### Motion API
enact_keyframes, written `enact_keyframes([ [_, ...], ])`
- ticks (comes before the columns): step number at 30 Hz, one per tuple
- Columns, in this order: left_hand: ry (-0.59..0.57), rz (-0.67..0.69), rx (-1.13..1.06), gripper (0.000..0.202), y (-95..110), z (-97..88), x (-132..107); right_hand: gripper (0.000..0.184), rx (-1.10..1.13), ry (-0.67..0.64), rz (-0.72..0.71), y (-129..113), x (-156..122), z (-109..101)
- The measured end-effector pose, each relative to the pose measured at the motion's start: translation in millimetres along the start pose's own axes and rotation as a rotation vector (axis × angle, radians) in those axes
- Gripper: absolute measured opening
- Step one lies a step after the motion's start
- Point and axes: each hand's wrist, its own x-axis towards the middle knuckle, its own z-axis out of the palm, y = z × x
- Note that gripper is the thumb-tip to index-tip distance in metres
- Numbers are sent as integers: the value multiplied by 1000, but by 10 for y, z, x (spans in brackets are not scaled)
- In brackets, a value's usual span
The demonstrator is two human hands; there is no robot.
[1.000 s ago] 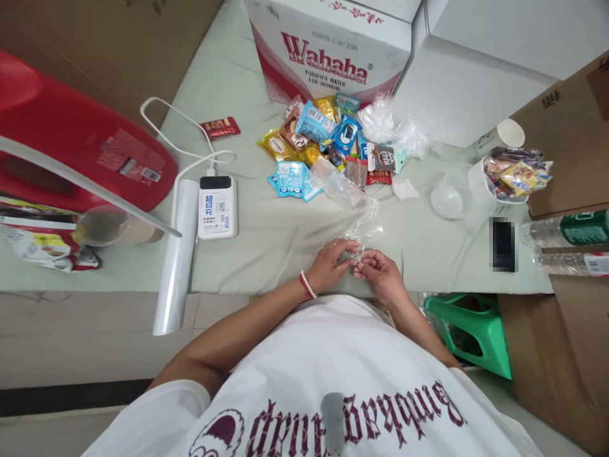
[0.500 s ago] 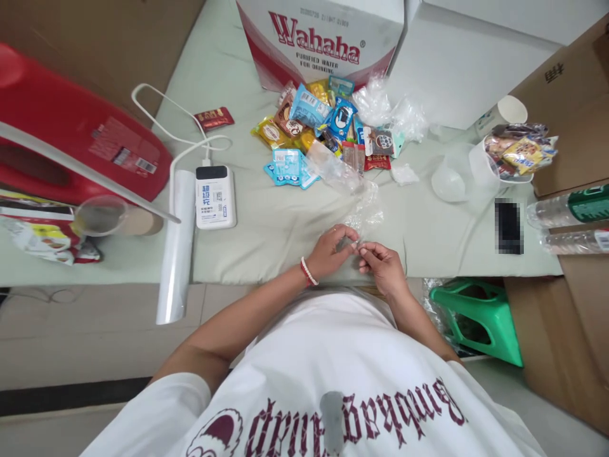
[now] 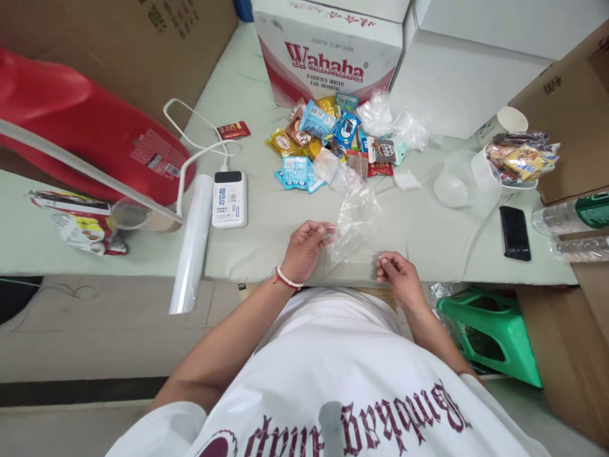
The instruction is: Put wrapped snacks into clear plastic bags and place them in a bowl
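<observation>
A clear, crumpled plastic bag (image 3: 354, 222) lies spread on the table between my hands. My left hand (image 3: 307, 249), a beaded bracelet at its wrist, pinches the bag's left edge between thumb and fingers. At the other side my right hand (image 3: 399, 274) is closed in a pinch at the bag's near right corner; the film there is faint. Just beyond the bag is a heap of small wrapped snacks (image 3: 328, 136), with light-blue packets (image 3: 295, 172) at its near left.
Left of my hands are a white power bank (image 3: 229, 200) with a cable, a roll of plastic film (image 3: 193, 247) and a red jug (image 3: 143, 146). To the right stand a snack-filled tub (image 3: 518, 181), a phone (image 3: 515, 233) and bottles (image 3: 566, 216). A Wahaha carton (image 3: 333, 57) stands behind.
My hands have moved apart from a joined pinch, the left going left and the right going right. The plastic bag is now spread wider between them. The view has shifted slightly.
</observation>
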Motion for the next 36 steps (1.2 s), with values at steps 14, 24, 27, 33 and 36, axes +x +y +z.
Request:
enact_keyframes([
  [14,76,-67,-78,24,204,-40,-235,43,-941,-90,-633,-519,415,34],
  [24,337,498,1026,48,407,-222,-610,23,-742,-41,-575,-642,416,309],
  [27,170,645,1318,77,391,126,-438,24,-731,-91,-584,-737,323,402],
  [33,172,181,980,31,309,70,294,27,-560,-94,-374,-675,389,199],
  [36,256,95,702,31,333,-199,416,34,-427,3,-206,-452,463,-94],
])
